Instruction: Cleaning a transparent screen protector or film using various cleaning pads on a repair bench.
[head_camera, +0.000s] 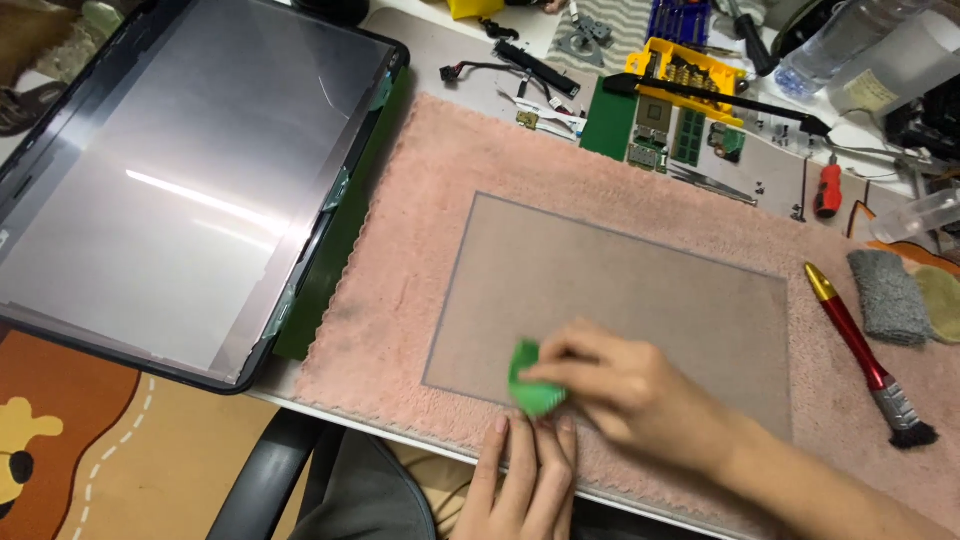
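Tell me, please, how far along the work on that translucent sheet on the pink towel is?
Done: the laptop screen leans aside and the translucent sheet lies flat on the pink towel. In hand: the right hand pinches a green tab at its near edge; the left hand presses beside. The rest of the sheet looks untouched.

We saw a white table (420, 30) carrying a pink towel (600, 190), a green mat (345, 230) under a large screen panel (170, 180), a yellow parts tray (685, 65), a red screwdriver (827, 188) and scattered small parts (655, 135).
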